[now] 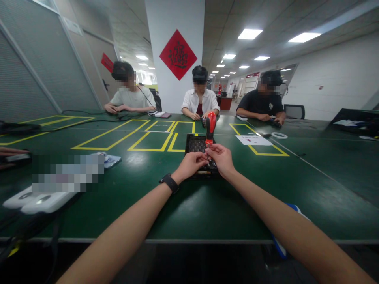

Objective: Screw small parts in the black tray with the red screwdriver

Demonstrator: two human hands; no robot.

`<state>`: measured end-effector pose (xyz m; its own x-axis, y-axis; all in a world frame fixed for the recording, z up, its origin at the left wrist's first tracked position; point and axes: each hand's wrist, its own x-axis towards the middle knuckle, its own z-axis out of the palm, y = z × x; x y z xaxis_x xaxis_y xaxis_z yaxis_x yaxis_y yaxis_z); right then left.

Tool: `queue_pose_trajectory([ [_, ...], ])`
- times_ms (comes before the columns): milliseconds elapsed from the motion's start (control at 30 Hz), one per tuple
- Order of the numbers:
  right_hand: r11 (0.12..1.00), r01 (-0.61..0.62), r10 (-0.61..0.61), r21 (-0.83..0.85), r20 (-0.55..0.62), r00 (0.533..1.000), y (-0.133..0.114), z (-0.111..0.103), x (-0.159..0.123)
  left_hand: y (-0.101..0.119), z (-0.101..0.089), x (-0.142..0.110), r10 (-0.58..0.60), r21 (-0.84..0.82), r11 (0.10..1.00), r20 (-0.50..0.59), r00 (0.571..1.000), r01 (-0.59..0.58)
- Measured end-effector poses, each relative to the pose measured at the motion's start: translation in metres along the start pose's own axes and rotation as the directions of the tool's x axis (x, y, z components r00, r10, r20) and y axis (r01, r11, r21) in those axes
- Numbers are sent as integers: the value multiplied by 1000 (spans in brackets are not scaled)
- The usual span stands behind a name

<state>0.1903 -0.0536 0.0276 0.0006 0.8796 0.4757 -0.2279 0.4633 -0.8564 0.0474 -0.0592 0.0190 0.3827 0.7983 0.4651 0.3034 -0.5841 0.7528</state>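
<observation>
1. On the green counter point(201, 221), a black tray point(188, 142) sits in front of the wearer, under both hands.
2. Above the tray, the screwdriver point(211, 125) stands roughly upright, red-and-black handle on top.
3. Just below that handle, the right hand point(222, 158) is nearly closed, fingertips pinched on the screwdriver.
4. Beside it, the left hand point(192, 163) has its fingertips drawn together near the shaft; what they grip is too small to tell.
5. Right of the tray lie a paper point(254, 140) and a white ring point(279, 135).
</observation>
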Motion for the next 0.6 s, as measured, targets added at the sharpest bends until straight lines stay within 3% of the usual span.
queue_pose_trajectory([
  [233, 1000, -1, 1, 25, 37, 999, 0, 0, -1, -3, 1, 0, -14, -3, 1000, 17, 1000, 14],
  [600, 998, -52, 49, 22, 110, 993, -2, -4, 0, 0, -3, 1, 67, 94, 993, 58, 996, -72],
])
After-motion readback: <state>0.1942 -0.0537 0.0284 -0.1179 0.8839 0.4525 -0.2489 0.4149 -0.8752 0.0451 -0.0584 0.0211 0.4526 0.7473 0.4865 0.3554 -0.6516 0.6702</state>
